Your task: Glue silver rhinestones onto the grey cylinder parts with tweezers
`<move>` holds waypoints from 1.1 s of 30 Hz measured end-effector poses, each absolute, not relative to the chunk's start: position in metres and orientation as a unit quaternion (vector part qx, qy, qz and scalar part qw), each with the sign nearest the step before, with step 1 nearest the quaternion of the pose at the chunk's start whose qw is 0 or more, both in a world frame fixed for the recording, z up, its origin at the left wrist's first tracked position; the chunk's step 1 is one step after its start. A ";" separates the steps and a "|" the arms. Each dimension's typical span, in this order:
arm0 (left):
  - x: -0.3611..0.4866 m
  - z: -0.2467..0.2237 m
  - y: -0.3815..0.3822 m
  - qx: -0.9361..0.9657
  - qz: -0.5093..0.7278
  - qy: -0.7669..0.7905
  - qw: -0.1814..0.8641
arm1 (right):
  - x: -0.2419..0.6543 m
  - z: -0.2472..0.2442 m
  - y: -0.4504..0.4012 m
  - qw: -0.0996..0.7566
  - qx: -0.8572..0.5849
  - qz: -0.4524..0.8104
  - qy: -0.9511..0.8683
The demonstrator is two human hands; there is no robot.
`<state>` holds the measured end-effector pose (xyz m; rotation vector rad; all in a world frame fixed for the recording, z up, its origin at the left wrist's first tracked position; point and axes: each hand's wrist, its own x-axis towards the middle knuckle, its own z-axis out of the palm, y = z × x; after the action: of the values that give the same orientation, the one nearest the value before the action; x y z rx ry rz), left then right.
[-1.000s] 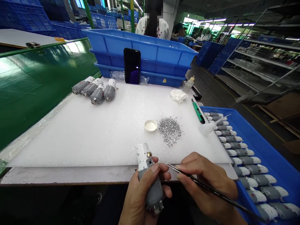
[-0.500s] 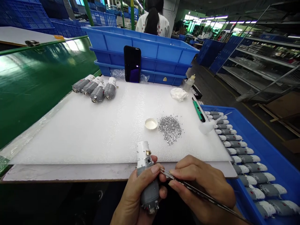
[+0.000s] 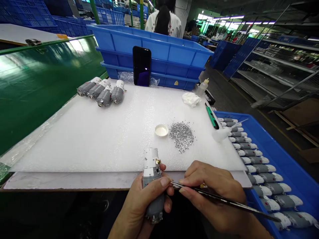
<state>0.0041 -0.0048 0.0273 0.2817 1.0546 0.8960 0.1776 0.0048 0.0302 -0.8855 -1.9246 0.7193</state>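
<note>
My left hand [image 3: 142, 202] is wrapped round a grey and white capsule-shaped model [image 3: 151, 162], held upright with its white end up and a small gold part on its side. Between the fingers and thumb of my right hand [image 3: 216, 196] are thin metal tweezers [image 3: 214, 195], whose tip meets my left thumb and forefinger beside the model. Anything at the tip is too small to make out. Beyond the hands, a small round white dish [image 3: 161, 130] sits next to a pile of tiny silvery pieces [image 3: 181, 135] on the white foam sheet [image 3: 99, 139].
Several similar models [image 3: 104, 95] lie at the back left. A phone [image 3: 142, 66] leans on stacked blue crates [image 3: 171, 49]. At the right are a green cutter [image 3: 211, 116], crumpled tissue [image 3: 190, 99], a bottle [image 3: 202, 87] and a blue bin [image 3: 276, 149] of models. A person sits beyond.
The model and my left hand have shifted slightly left, and the model stands more upright. My right hand has moved a little, and the tweezers lie at a flatter angle.
</note>
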 end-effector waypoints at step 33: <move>-0.014 0.010 0.010 0.193 0.374 0.415 0.806 | 0.171 0.028 0.009 0.398 -0.371 0.303 -0.782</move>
<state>-0.0145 0.0100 0.0104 0.4137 0.8889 0.8012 0.1713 0.0092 0.0285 -0.9395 -1.9814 0.7672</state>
